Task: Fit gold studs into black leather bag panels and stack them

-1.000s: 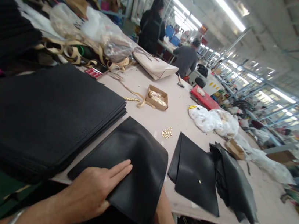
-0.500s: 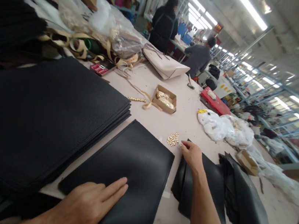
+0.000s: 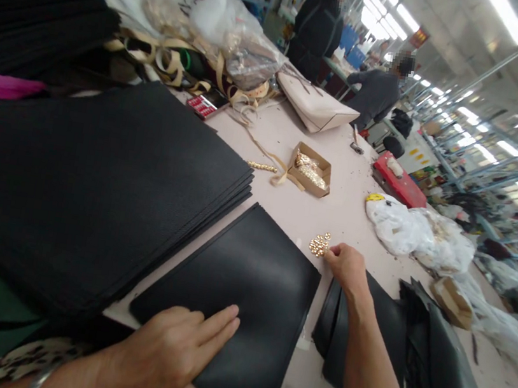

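Note:
My left hand (image 3: 174, 349) lies on a smooth black leather-like panel (image 3: 253, 270), its first fingers stretched out flat on the surface. My right hand (image 3: 348, 265) has thumb and fingers pinched together at the right edge of a small pile of shiny gold studs (image 3: 318, 246). What sits between those fingertips, if anything, is hidden. Under my right forearm are more black panels (image 3: 384, 314), partly covered by the arm. A tall stack of larger black sheets (image 3: 96, 184) stands to the left of the panel.
On the pale table (image 3: 293, 118) stand a small cardboard box (image 3: 321, 193) with bagged gold pieces, white plastic bags (image 3: 394, 226) and a red case (image 3: 400, 180). A cream bag (image 3: 317, 104) and beige strips lie farther back. Two people are beyond the table.
The view has swung, shifting the scene rightward. My right hand has moved closer to the gold studs, its fingertips now at the pile's edge. My left hand stays on the panel.

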